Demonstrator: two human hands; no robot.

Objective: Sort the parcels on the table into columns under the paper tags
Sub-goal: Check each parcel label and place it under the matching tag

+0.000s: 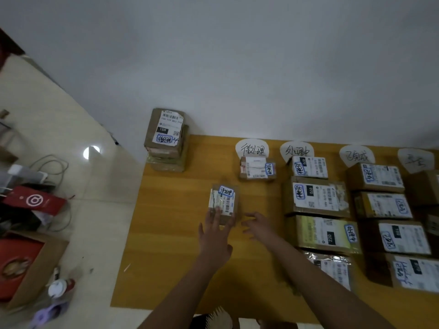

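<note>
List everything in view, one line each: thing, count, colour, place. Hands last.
table: one, yellow-brown, centre and right.
paper tags: four, white, handwritten, along the table's far edge.
stacked parcels: one pile, brown, far left corner of the table; count unclear.
small parcel: one, brown, under the first tag.
loose parcel: one, brown, white label, nearer than the small parcel.
second column: four parcels, brown, white labels.
third column: four parcels, brown, white labels.
fourth column: brown, cut off at the right edge; count unclear.
red carton: one, among floor clutter, left.
left hand: fingers resting on the loose parcel.
right hand: open, beside the parcel, apart.
</note>
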